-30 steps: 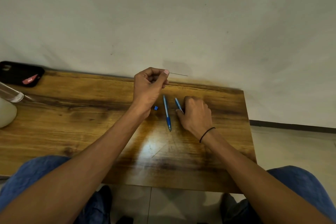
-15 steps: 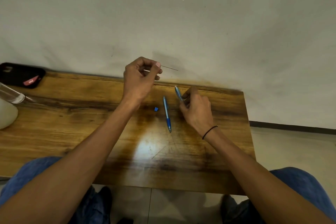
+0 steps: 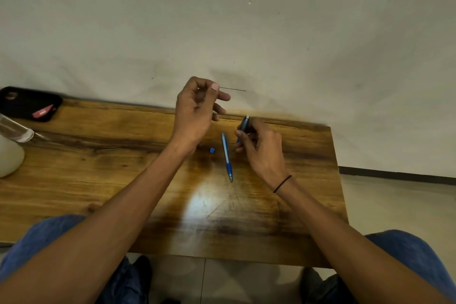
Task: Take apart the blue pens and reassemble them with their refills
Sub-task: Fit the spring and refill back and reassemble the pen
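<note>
While I watch through the head camera, my left hand (image 3: 195, 111) is raised above the far edge of the glossy brown wooden tabletop (image 3: 98, 170), thumb and forefinger pinching a thin dark wire-like pen refill (image 3: 233, 89) that sticks out level to the right against the pale wall (image 3: 246, 20). My right hand (image 3: 259, 148) is lifted just above the tabletop with its fingers curled round a blue plastic pen barrel (image 3: 244, 124), held tilted with its pale end pointing up and away from me. The refill tip and that barrel end are near each other but apart. Between my two hands a second slim blue pen with a darker blue grip (image 3: 227, 157) lies flat on the wood, tip toward me. Just left of it sits a small blue plastic cap piece (image 3: 212, 150), touching nothing. A thin black band (image 3: 282, 184) circles my right wrist. At the far left corner lies a black phone case with a red label (image 3: 29, 103); nearer, a clear glass object (image 3: 14, 128) and a white rounded vessel (image 3: 8, 158) sit at the edge, both cut off by the frame.
</note>
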Action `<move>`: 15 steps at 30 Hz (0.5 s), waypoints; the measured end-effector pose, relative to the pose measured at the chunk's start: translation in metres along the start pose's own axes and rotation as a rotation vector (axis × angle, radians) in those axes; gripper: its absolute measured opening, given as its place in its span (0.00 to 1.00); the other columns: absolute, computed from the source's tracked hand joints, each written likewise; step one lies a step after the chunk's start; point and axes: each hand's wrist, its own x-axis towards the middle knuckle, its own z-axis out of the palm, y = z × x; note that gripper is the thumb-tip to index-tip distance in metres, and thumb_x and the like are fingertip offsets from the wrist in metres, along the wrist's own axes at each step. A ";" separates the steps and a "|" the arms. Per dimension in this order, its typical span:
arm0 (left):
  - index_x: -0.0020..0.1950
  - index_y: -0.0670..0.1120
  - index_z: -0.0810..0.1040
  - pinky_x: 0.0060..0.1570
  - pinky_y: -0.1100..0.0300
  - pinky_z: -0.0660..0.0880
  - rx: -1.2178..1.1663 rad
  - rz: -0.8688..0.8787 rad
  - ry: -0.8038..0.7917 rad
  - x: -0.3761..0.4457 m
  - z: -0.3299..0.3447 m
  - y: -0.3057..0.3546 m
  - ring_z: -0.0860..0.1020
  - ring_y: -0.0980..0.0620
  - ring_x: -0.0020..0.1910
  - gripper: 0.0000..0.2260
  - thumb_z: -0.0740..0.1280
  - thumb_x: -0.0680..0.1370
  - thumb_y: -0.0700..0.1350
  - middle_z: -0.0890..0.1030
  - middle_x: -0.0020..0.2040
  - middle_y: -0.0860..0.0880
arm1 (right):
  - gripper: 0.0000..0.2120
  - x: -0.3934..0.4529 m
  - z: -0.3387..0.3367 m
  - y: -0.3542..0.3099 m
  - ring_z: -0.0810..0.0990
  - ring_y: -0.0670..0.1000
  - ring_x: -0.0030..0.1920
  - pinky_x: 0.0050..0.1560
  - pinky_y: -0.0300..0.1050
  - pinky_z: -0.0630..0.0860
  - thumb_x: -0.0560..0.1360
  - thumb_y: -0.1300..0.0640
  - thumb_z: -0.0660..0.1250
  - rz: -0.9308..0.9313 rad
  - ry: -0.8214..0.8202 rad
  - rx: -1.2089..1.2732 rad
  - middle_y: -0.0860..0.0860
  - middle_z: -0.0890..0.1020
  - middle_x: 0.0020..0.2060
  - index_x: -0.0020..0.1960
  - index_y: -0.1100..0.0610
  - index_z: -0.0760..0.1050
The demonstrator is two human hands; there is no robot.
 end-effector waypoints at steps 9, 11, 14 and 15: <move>0.57 0.47 0.74 0.30 0.63 0.78 -0.191 -0.204 -0.029 -0.016 0.022 -0.016 0.83 0.51 0.29 0.05 0.64 0.87 0.48 0.88 0.40 0.42 | 0.03 -0.006 0.006 -0.003 0.86 0.44 0.36 0.35 0.36 0.82 0.79 0.67 0.72 -0.043 0.010 -0.023 0.52 0.83 0.43 0.48 0.61 0.80; 0.58 0.47 0.74 0.30 0.63 0.79 -0.192 -0.234 -0.045 -0.018 0.023 -0.018 0.84 0.51 0.30 0.05 0.64 0.87 0.48 0.88 0.40 0.43 | 0.04 -0.006 0.005 -0.001 0.85 0.47 0.37 0.35 0.39 0.82 0.79 0.68 0.71 -0.052 0.030 -0.071 0.53 0.83 0.42 0.47 0.61 0.80; 0.61 0.46 0.74 0.31 0.62 0.80 -0.191 -0.252 -0.062 -0.019 0.024 -0.021 0.85 0.50 0.31 0.07 0.64 0.86 0.49 0.88 0.42 0.43 | 0.04 -0.006 0.003 0.000 0.82 0.52 0.40 0.40 0.51 0.82 0.77 0.69 0.71 -0.101 0.038 -0.198 0.54 0.83 0.41 0.46 0.61 0.80; 0.61 0.46 0.74 0.31 0.62 0.80 -0.186 -0.250 -0.065 -0.020 0.024 -0.021 0.85 0.50 0.31 0.08 0.65 0.86 0.49 0.88 0.42 0.43 | 0.05 -0.006 0.003 0.000 0.81 0.51 0.40 0.40 0.51 0.80 0.77 0.69 0.71 -0.123 0.043 -0.231 0.53 0.83 0.41 0.46 0.61 0.80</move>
